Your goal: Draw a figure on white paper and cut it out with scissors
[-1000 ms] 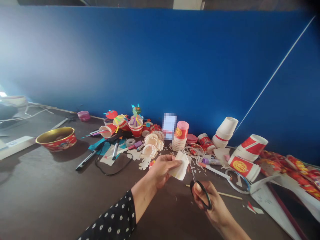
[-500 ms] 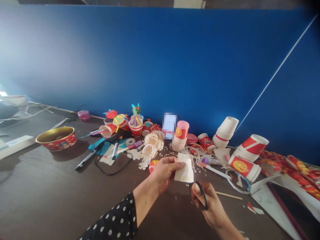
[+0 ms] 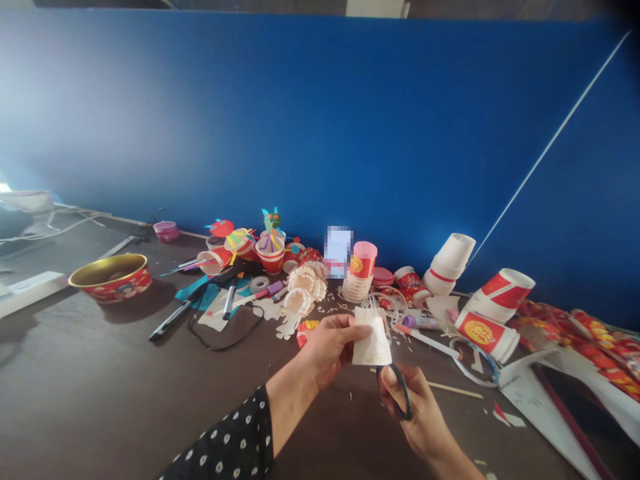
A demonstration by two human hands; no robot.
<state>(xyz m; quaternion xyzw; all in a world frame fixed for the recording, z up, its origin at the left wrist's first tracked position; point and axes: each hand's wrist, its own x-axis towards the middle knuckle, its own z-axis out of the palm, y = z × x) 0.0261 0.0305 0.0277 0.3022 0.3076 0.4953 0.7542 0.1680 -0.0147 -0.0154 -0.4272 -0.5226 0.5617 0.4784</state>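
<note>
My left hand (image 3: 327, 347) pinches a small white piece of paper-cup material (image 3: 371, 340) above the dark table (image 3: 100, 373). My right hand (image 3: 417, 413) grips black-handled scissors (image 3: 397, 390), thumb through one loop. The blades point up into the lower right edge of the white piece and are mostly hidden behind it. My left arm wears a black sleeve with white dots.
Red and white paper cups (image 3: 493, 307) lie at the right, a cup stack (image 3: 363, 270) and decorated cups (image 3: 270, 250) in the middle. A gold-lined red bowl (image 3: 110, 277) stands at the left, with markers (image 3: 230, 297), a black cord, a wooden stick (image 3: 453, 390) and paper scraps about.
The white piece has turned more upright and come down toward the scissors. My right hand has moved slightly left, with the blades now in the piece's edge.
</note>
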